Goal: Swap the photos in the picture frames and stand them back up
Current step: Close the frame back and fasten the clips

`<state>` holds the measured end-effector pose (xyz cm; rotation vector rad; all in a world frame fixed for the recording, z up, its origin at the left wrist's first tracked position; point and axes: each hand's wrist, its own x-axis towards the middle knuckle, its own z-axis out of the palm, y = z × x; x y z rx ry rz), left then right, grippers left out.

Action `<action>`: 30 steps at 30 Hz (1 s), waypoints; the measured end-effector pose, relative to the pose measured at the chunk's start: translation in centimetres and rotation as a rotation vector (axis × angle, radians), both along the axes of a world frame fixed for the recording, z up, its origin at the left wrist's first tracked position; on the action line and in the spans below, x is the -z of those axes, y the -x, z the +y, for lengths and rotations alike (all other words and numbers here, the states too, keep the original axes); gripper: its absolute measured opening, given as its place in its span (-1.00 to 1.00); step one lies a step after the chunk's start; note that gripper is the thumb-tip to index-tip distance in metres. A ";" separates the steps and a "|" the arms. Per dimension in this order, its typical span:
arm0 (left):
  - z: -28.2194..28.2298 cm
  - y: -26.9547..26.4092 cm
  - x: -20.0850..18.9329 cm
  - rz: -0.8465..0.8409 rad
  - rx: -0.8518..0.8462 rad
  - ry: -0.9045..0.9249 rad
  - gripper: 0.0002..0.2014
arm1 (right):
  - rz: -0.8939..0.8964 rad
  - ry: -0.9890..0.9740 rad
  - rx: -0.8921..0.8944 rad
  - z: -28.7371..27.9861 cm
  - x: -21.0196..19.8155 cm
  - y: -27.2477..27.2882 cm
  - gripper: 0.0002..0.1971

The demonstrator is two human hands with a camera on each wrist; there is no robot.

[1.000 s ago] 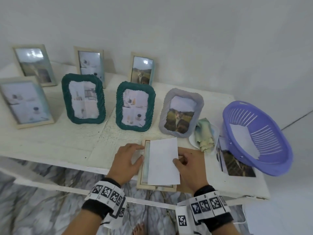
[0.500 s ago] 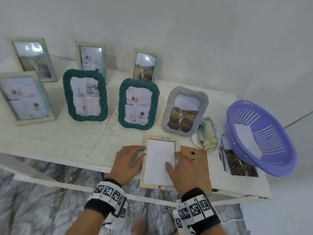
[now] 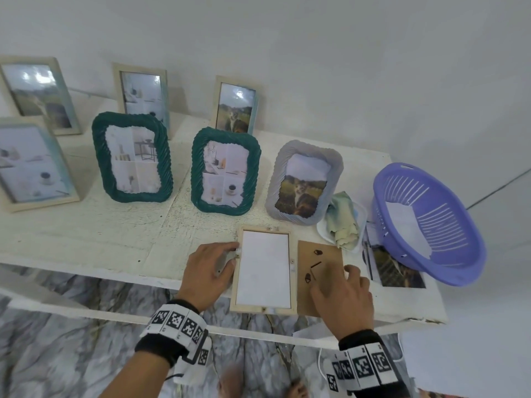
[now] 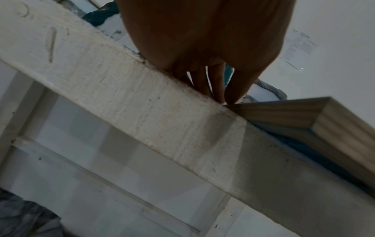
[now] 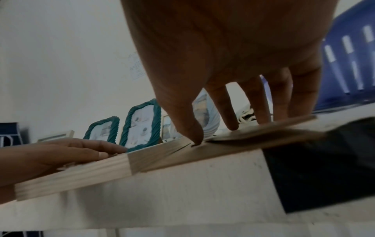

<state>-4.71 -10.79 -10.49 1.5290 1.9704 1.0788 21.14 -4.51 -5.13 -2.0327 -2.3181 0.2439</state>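
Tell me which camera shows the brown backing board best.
Head view: the whole brown backing board shows, lying right of the wooden frame, right hand on it. Right wrist shows only its blurred edge. Left wrist misses it.

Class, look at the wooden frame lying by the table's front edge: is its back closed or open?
Open. The wooden frame lies face down with white paper showing, and its brown backing board lies beside it under the right hand.

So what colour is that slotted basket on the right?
Lilac-purple; the basket shows best in the head view.
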 end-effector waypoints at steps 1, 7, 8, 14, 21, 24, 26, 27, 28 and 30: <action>0.0 0.0 0.0 0.003 0.000 -0.002 -0.47 | 0.014 0.022 -0.006 -0.1 0.2 -0.5 -0.52; -0.1 -0.1 -0.1 0.002 0.000 -0.011 -0.48 | 0.181 0.105 0.034 0.0 0.7 -1.8 -0.53; -0.1 0.0 -0.1 0.002 0.003 -0.009 -0.47 | 0.221 0.118 0.062 0.0 0.7 -2.0 -0.51; -0.1 0.1 0.0 -0.011 0.018 -0.007 -0.48 | 0.456 0.119 0.117 -0.4 -0.4 -2.3 -0.62; -0.1 0.1 0.1 -0.017 0.011 -0.016 -0.50 | 0.377 -0.070 -0.138 -1.3 -1.1 2.3 -0.61; -0.1 0.1 0.0 -0.025 0.007 -0.019 -0.49 | 0.310 -0.137 -0.203 -1.2 -0.6 4.7 -0.64; -0.1 0.1 -0.1 -0.027 0.008 -0.017 -0.48 | 0.299 -0.156 -0.212 -1.0 -0.3 5.7 -0.65; -0.1 0.1 -0.1 -0.028 0.008 -0.014 -0.47 | 0.293 -0.164 -0.213 -0.9 -0.2 6.1 -0.64; -0.1 0.1 -0.1 -0.028 0.007 -0.014 -0.47 | 0.286 -0.161 -0.212 -0.9 -0.1 6.4 -0.64; -0.1 0.1 -0.2 -0.031 0.004 -0.014 -0.46 | 0.280 -0.128 -0.208 -1.1 0.0 7.0 -0.63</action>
